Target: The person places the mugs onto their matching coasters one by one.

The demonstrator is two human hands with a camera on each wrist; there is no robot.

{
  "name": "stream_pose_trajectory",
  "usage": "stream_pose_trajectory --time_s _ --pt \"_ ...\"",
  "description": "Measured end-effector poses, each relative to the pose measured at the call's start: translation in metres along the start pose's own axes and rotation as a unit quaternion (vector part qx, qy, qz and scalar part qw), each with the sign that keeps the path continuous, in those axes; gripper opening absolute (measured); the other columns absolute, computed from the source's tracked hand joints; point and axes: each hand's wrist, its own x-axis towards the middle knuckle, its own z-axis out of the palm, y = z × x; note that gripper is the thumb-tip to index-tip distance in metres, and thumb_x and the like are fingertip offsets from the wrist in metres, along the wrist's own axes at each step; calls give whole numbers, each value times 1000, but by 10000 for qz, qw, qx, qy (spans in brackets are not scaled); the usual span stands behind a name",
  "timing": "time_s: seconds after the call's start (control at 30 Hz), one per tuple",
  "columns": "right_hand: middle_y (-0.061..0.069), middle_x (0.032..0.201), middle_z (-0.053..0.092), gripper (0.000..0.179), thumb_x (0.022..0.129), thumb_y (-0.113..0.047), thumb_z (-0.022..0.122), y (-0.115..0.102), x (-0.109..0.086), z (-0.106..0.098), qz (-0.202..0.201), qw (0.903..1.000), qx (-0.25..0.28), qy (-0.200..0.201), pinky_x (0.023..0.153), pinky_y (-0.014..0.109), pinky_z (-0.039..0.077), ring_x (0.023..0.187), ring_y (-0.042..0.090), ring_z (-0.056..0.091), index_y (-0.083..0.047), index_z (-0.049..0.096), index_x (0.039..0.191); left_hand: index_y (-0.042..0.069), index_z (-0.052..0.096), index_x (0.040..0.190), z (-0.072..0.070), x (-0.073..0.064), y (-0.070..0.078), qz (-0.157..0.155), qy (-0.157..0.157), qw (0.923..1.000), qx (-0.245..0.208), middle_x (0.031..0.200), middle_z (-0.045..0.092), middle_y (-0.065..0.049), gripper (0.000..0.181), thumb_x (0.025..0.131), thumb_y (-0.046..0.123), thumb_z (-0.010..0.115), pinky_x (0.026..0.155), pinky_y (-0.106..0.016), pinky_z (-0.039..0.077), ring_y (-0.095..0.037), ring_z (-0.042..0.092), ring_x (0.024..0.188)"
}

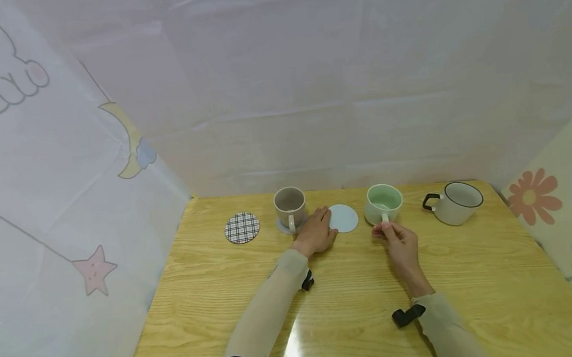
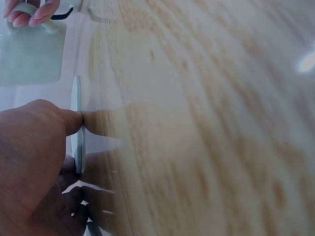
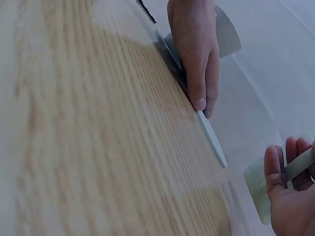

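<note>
My left hand (image 1: 314,232) holds the round light blue coaster (image 1: 345,218) at its left edge, thumb on the near rim and fingers farther round. The coaster (image 2: 78,147) lies flat on the table. With the thumb and fingers of my right hand (image 1: 402,243) I pinch the handle of a pale green mug (image 1: 384,197). In the left wrist view this mug (image 2: 32,56) is upright, its base a little above the table. A grey-brown mug (image 1: 289,199) stands on a greyish round coaster (image 1: 283,228), just left of my left hand.
A black-and-white checked round coaster (image 1: 242,228) lies at the left of the row. At the right stands a wide white mug (image 1: 457,205) with a dark rim and black handle. Behind the wooden table (image 1: 351,283) hangs a pale cloth (image 1: 280,91).
</note>
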Motion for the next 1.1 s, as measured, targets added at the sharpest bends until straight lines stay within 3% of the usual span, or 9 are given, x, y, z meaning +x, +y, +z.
stream_pose_trajectory --time_s 0.5,0.73,1.1 --pt "11 96 77 43 112 -16 56 1 -5 11 -103 9984 -410 -363 84 31 67 86 15 78 26 65 109 9 25 170 -6 -7 4 -64 76 9999 101 178 24 -9 66 116 42 42 135 -38 23 -28 24 165" --pt "18 97 77 42 112 -14 56 1 -5 16 -95 9990 -215 -393 84 33 67 86 19 79 27 64 109 9 25 170 -5 -5 3 -61 69 9999 133 178 24 -9 66 116 43 42 136 -38 22 -27 24 165" --pt "14 95 76 42 112 -13 55 0 -6 23 -104 9986 -93 -503 84 31 67 86 20 79 28 63 109 8 28 170 -7 -5 4 -12 159 9999 37 177 26 -9 65 115 41 44 135 -38 24 -27 25 165"
